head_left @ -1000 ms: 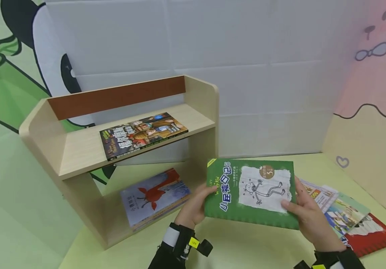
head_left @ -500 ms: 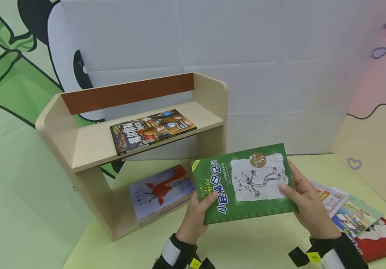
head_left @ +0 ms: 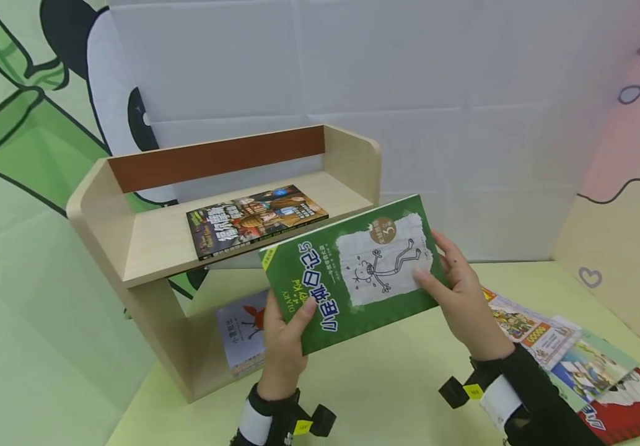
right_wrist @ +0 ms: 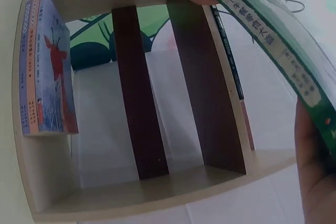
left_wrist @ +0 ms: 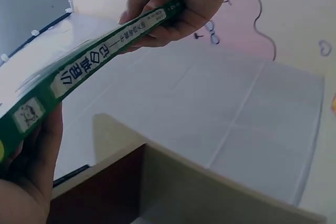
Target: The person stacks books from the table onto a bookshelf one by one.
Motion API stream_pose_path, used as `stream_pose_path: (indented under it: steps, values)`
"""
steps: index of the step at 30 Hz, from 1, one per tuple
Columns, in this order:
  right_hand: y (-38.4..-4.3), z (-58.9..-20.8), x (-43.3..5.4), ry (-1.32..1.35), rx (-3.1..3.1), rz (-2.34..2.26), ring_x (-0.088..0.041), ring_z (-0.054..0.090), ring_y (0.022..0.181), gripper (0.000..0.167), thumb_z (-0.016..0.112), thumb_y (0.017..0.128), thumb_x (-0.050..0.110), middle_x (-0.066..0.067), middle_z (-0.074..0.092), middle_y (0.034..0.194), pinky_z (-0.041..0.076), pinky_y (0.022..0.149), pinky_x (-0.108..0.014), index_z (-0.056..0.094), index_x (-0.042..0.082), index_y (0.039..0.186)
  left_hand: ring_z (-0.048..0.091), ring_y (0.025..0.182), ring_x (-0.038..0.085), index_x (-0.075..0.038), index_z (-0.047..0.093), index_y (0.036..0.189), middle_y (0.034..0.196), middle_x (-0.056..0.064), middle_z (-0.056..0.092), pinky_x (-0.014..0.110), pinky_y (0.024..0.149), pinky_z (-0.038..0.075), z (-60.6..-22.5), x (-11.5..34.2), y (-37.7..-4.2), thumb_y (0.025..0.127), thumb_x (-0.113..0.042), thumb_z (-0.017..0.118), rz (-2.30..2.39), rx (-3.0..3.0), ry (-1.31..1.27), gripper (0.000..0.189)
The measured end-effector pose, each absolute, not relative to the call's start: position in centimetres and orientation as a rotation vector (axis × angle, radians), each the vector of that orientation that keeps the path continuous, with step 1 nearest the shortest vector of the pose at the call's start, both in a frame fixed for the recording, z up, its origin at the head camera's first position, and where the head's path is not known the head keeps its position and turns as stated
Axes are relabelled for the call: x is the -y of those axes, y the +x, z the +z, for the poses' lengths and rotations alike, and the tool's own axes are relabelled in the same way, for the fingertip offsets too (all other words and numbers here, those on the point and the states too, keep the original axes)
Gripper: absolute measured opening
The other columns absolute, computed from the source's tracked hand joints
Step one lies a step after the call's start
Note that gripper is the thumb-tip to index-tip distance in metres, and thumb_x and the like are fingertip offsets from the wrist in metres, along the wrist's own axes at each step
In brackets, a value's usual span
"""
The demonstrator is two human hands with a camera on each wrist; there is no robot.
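Note:
Both hands hold a green paperback book (head_left: 320, 248) with a stick-figure drawing on its cover, tilted up at the right end. My left hand (head_left: 283, 347) grips its left end, thumb on the cover; my right hand (head_left: 464, 303) grips the right end the same way. The book's spine (left_wrist: 100, 51) shows in the left wrist view. In the head view the book overlaps the front edge of the wooden bookshelf (head_left: 152, 244). A dark comic-style book (head_left: 255, 217) lies on the upper board. Below it, a blue book with a red deer (head_left: 241, 334) is partly hidden behind my left hand.
On the pale green table (head_left: 386, 384) at the right lies a loose pile: a colourful booklet (head_left: 537, 328), an illustrated book (head_left: 593, 365) and a red book (head_left: 637, 402). A grey-white backdrop (head_left: 464, 155) stands behind the shelf.
The green book has moved left and up toward the shelf in both hands, and its right end has turned upward. It now covers part of the blue book below.

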State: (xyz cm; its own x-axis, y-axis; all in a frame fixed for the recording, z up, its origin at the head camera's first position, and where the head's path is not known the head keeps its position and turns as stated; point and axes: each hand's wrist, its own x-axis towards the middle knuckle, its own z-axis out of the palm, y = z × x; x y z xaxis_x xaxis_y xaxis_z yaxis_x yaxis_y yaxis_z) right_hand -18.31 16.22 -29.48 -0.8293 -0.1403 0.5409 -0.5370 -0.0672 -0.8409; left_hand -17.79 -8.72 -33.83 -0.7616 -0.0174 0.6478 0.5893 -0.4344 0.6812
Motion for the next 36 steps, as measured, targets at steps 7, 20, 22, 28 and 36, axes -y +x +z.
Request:
stream_pose_path:
  steps: [7,20,22,28,36]
  values:
    - [-20.9,-26.9,-11.8,0.695,1.827,1.974,-0.015,0.064,0.095,0.059,0.055,0.097,0.003,-0.005,0.059,0.116,0.056,0.074,-0.027,0.03,0.013,0.15,0.07,0.089,0.02,0.003,0.053,0.125,0.107,0.012,0.067,0.033,0.069,0.058,-28.7,12.0,-17.6,0.092,0.002,0.055,-1.931,1.389,-0.567,0.034]
    - [-25.7,-22.7,-5.6,0.635,1.918,1.992,-0.015,0.058,0.104,0.049,0.057,0.098,0.013,-0.014,0.055,0.13,0.051,0.079,-0.022,0.037,0.002,0.141,0.067,0.101,0.028,0.001,0.052,0.117,0.115,0.019,0.066,0.032,0.081,0.056,-22.6,15.2,-19.4,0.091,0.001,0.062,-1.941,1.122,-0.138,0.028]
    - [-26.2,-22.6,-5.6,0.689,1.964,1.987,-0.017,0.056,0.111,0.051,0.057,0.098,0.014,-0.011,0.052,0.136,0.05,0.084,-0.024,0.038,0.004,0.145,0.065,0.105,0.028,0.003,0.054,0.119,0.118,0.019,0.065,0.033,0.084,0.055,-22.4,15.5,-19.6,0.091,0.004,0.059,-1.944,1.088,-0.14,0.028]
    - [-27.1,-22.5,-6.0,0.74,2.209,1.897,-0.014,0.04,0.129,0.079,0.069,0.091,0.021,0.0,0.031,0.155,0.036,0.105,-0.032,0.023,0.016,0.155,0.052,0.123,0.023,-0.001,0.049,0.138,0.144,0.006,0.046,0.028,0.095,0.049,-22.2,16.2,-19.7,0.092,0.005,0.054,-1.91,1.293,-0.151,0.047]
    - [-28.2,-22.8,-6.0,0.746,2.426,1.716,-0.017,0.043,0.125,0.097,0.077,0.085,0.028,-0.003,0.035,0.151,0.034,0.106,-0.037,0.013,0.016,0.157,0.04,0.134,0.017,-0.006,0.028,0.152,0.153,0.005,0.034,0.033,0.102,0.044,-22.1,16.9,-19.8,0.091,-0.018,0.066,-1.557,1.841,-0.048,0.073]
